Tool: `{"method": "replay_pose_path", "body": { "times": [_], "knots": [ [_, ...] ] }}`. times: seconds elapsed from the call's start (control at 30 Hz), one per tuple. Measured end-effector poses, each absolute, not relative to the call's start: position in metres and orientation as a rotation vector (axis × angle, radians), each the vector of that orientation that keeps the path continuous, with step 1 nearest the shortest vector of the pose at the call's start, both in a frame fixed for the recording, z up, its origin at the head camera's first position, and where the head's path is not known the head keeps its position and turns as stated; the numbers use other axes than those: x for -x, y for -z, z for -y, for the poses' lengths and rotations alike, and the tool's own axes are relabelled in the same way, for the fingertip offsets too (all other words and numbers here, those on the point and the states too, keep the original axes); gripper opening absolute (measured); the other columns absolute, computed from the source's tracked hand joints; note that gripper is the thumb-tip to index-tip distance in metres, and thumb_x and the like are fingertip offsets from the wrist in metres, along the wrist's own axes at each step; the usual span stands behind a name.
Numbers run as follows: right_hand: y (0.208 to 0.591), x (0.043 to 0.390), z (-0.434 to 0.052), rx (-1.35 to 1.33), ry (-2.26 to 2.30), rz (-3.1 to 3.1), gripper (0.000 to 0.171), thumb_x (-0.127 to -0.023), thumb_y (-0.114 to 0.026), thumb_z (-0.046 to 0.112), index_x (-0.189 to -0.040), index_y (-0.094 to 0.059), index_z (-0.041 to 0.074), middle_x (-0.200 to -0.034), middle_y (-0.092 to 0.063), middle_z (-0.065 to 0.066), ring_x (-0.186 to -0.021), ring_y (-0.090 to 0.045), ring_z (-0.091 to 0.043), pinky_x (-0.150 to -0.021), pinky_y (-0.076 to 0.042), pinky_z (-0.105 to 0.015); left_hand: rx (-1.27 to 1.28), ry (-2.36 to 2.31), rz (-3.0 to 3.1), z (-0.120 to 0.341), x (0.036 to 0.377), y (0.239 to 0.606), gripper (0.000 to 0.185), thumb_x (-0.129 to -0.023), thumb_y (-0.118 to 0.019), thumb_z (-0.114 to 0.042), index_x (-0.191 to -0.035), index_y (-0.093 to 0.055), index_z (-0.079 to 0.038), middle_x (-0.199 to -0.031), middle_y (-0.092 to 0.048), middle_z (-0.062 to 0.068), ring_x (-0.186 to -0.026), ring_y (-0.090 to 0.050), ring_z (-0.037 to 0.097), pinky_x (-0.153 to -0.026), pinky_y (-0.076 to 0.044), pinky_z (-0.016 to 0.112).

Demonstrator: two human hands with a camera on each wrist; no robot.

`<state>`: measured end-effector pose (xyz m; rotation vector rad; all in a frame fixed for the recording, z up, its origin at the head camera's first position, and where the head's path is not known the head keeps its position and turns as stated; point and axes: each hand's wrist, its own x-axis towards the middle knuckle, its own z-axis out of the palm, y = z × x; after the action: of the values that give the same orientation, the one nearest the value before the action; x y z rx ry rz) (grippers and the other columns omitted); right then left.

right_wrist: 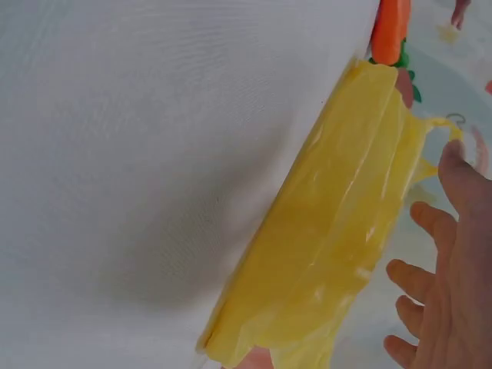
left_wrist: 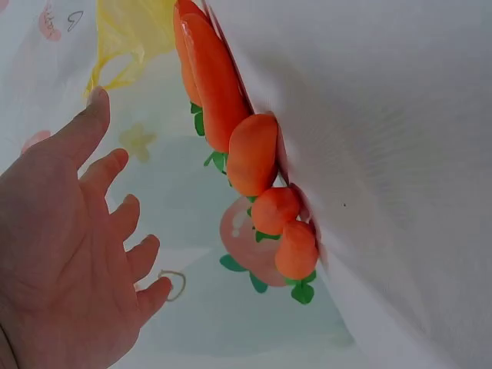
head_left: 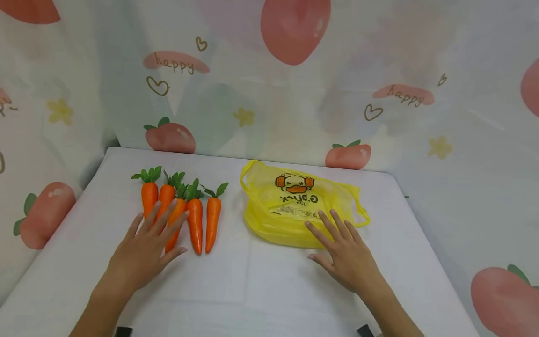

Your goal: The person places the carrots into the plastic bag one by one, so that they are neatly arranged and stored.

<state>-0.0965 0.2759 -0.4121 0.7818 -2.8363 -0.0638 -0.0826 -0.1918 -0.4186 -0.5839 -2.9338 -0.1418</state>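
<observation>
Several orange carrots [head_left: 195, 227] with green leafy tops lie in a row on the left half of the white table, tips toward me. My left hand [head_left: 141, 250] is spread above the table and overlaps the leftmost carrots in the head view; its palm holds nothing in the left wrist view. To the right lies a yellow plastic bag [head_left: 273, 224] with a duck print and two loop handles, lying on its side. My right hand [head_left: 347, 252], fingers spread and holding nothing, hovers by the bag's near right edge. In the right wrist view the bag [right_wrist: 330, 207] looks puffed out.
A white cloth [head_left: 219, 290] covers the table. Behind it and along both sides hang pale curtains [head_left: 286, 117] printed with fruit, hearts and the word happy. The table's far edge runs just behind the carrots and the bag.
</observation>
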Motion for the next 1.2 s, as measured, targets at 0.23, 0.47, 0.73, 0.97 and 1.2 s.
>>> {"method": "replay_pose_path", "body": {
  "times": [0.23,0.47,0.73,0.97,1.2],
  "knots": [
    [0.412,0.106,-0.284,-0.643,-0.031,2.917,0.071,-0.098,-0.064,0.053,-0.16,-0.041,0.027,-0.168,-0.027,-0.012,-0.155,-0.016,-0.038,-0.116,-0.027,-0.063,0.537,0.287,2.995,0.201,0.088,0.416,0.083,-0.098,-0.066,-0.051,-0.165,-0.03,-0.019,-0.172,-0.008,0.012,-0.153,-0.013,0.045,-0.117,-0.017,0.066],
    [0.415,0.118,-0.299,-0.425,-0.217,2.912,0.062,-0.101,-0.063,0.043,-0.154,-0.051,0.013,-0.17,-0.015,-0.017,-0.152,-0.013,-0.046,-0.109,-0.027,-0.073,0.547,0.47,3.027,0.215,0.094,0.415,0.079,-0.102,-0.062,-0.048,-0.165,-0.028,-0.014,-0.171,-0.012,0.016,-0.152,-0.016,0.047,-0.115,-0.023,0.067],
    [0.415,0.127,-0.316,-0.169,-0.476,2.919,0.054,-0.105,-0.059,0.036,-0.15,-0.053,0.007,-0.169,-0.002,-0.026,-0.143,-0.014,-0.058,-0.102,-0.025,-0.082,0.469,0.575,3.084,0.222,0.098,0.41,0.078,-0.103,-0.058,-0.051,-0.166,-0.026,-0.016,-0.169,-0.017,0.02,-0.148,-0.024,0.05,-0.109,-0.031,0.069],
    [0.414,0.141,-0.332,-0.11,-0.713,2.967,0.05,-0.108,-0.054,0.035,-0.147,-0.054,0.004,-0.163,-0.006,-0.037,-0.137,-0.016,-0.068,-0.092,-0.03,-0.086,0.412,0.588,3.103,0.232,0.108,0.414,0.074,-0.105,-0.057,-0.047,-0.164,-0.028,-0.014,-0.164,-0.025,0.027,-0.141,-0.033,0.054,-0.102,-0.037,0.073],
    [0.417,0.152,-0.344,-0.05,-0.96,2.985,0.051,-0.109,-0.054,0.035,-0.148,-0.054,0.003,-0.161,-0.017,-0.037,-0.139,-0.02,-0.068,-0.097,-0.029,-0.083,0.309,0.681,3.132,0.245,0.121,0.419,0.073,-0.106,-0.054,-0.05,-0.162,-0.032,-0.008,-0.161,-0.024,0.031,-0.139,-0.032,0.058,-0.1,-0.035,0.077]
  ]
}}
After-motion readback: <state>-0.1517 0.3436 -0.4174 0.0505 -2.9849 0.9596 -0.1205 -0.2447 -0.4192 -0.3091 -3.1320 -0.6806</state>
